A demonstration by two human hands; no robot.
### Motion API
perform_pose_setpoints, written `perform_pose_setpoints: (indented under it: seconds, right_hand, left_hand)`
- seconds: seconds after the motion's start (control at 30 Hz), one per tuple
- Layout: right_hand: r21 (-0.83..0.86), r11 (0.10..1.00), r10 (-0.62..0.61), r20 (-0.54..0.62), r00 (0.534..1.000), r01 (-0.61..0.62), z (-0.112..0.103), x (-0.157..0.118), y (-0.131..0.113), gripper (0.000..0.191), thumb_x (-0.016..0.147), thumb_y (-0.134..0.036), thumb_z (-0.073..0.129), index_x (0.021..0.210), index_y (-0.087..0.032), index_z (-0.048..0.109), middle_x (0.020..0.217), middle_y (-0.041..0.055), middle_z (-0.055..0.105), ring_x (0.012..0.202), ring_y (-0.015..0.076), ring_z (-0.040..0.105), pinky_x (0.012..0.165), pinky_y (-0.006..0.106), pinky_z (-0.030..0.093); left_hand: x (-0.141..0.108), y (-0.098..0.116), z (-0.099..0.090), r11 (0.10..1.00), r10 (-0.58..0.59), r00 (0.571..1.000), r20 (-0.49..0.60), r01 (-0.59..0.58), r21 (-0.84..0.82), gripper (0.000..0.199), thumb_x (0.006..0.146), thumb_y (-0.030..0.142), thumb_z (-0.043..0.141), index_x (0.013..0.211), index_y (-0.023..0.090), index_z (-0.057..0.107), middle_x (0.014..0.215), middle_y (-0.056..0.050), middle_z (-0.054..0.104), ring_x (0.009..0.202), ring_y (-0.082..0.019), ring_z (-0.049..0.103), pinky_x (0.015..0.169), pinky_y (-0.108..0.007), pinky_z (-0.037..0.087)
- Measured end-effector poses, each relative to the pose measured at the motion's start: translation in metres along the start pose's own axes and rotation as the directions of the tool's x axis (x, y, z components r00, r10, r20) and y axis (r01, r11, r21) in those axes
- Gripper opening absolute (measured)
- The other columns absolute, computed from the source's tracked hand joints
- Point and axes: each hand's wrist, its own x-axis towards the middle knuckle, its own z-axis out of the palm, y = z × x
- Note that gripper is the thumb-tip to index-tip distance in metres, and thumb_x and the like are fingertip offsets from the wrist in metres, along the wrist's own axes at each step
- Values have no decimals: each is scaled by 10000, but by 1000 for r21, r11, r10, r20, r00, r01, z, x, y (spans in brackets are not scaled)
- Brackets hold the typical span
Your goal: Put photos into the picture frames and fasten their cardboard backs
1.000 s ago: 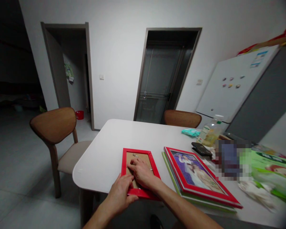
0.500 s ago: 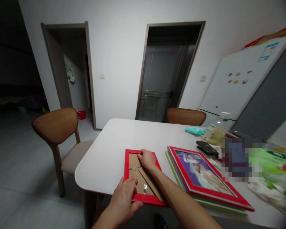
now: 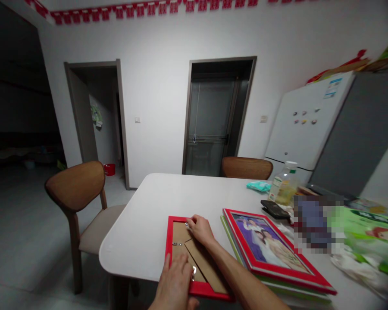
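Red frame (image 3: 197, 260), back up — left hand (image 3: 176, 277) holding its near corner, right hand (image 3: 201, 229) narrow at a clip (image 3: 186, 225).

Plain red frame (image 3: 170, 234) with tan backing (image 3: 181, 232), purple-and-cream photo (image 3: 268, 244), white tabletop (image 3: 181, 193), teal packet (image 3: 258, 186), brown chair (image 3: 76, 186)

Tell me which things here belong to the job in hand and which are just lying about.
Job, seemingly: red picture frame, back upward, left hand on it; brown backing; metal clips; perhaps the framed photo alongside.
Lying about: labelled bottle; teal packet; green package; red bucket.
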Motion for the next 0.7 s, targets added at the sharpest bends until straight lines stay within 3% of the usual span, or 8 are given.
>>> perform_pose_setpoints:
  seconds: [0.13,0.2,0.27,0.37,0.5,0.57,0.63,0.7]
  right_hand:
    - [134,990,-36,-46,998,42,-21,-16,12,260,748,-270,398,830,-145,611,819,62,649,734,140,582,676,223,415]
    - [305,952,8,-114,993,27,-35,-26,21,303,741,-325,409,894,-139,592,886,77,635,787,161,577,706,254,429]
    - [546,838,118,-141,983,-22,-46,-38,26,352,715,-390,440,925,-143,579,907,85,627,800,180,575,695,282,445]
    - [806,572,233,18,972,-152,-49,-63,18,406,668,-450,496,940,-159,569,819,74,640,731,186,590,625,299,462]
    - [910,246,113,315,942,-334,-36,-94,-15,412,677,-470,504,964,-177,539,789,66,644,685,177,602,594,309,464]
    - [946,127,89,288,953,-298,-40,-100,-25,400,680,-442,516,997,-198,507,842,56,643,719,172,605,607,298,467]
    - [974,93,147,190,971,-205,-59,-98,-21,432,670,-387,540,1058,-214,465,875,41,643,748,171,606,628,288,472]
    - [969,163,231,144,962,-185,-90,-90,-2,516,662,-335,552,1143,-218,404,847,33,654,720,180,614,618,294,479]
  left_hand:
    - [12,7,17,998,54,998,26,-55,37,446,553,118,608,989,131,521,1277,-158,384,1195,-288,295,980,-510,175]
    - [13,5,16,999,38,999,10,-38,10,415,564,69,556,973,127,517,1267,-157,397,1184,-276,318,978,-498,197]
    - [11,3,7,997,33,998,-59,-37,-68,384,567,54,533,942,134,517,1256,-152,414,1167,-270,346,975,-481,222]
    - [9,8,-12,943,6,966,-259,-92,-321,267,629,98,506,887,168,509,1212,-120,464,1119,-245,408,949,-431,292]
    - [15,39,-31,618,-207,884,-418,-213,-757,179,745,283,449,894,184,463,1026,-85,580,986,-221,522,823,-352,423]
    - [20,57,-37,433,-262,876,-405,-269,-861,243,740,341,468,919,179,437,926,-66,610,892,-205,570,770,-324,454]
    - [26,71,-43,322,-263,870,-416,-328,-888,324,699,320,533,966,186,408,940,-53,608,877,-193,577,781,-315,451]
    - [34,80,-46,269,-254,863,-437,-371,-889,423,655,263,586,1019,191,382,1034,-58,579,941,-193,550,831,-317,426]
